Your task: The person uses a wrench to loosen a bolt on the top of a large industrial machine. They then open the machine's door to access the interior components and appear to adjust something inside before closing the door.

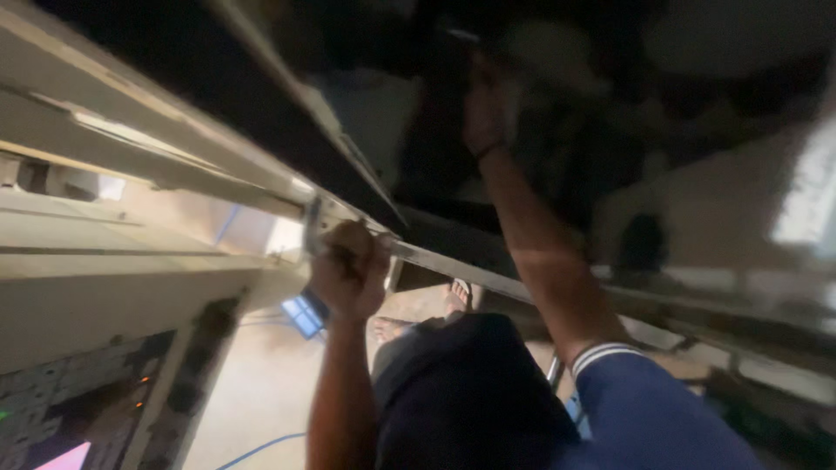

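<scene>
The view is tilted and blurred. My left hand point(350, 271) is closed around the edge of a pale metal frame rail point(453, 265) that runs diagonally across the picture. My right hand point(484, 109) is stretched far up into a dark recess point(557, 130) beyond the rail, with a thin dark band at the wrist. It rests against a dim pale shape point(544, 52) there, and the blur hides whether the fingers hold anything. My blue sleeve with a striped cuff point(610, 357) and dark shorts point(461, 392) fill the bottom.
Light beams or frame pieces point(131, 139) slant across the upper left. Below are a beige floor point(252, 392), a blue cable point(261, 448), a small blue object point(303, 315) and my sandalled foot point(459, 296). A bright opening point(805, 191) glows at right.
</scene>
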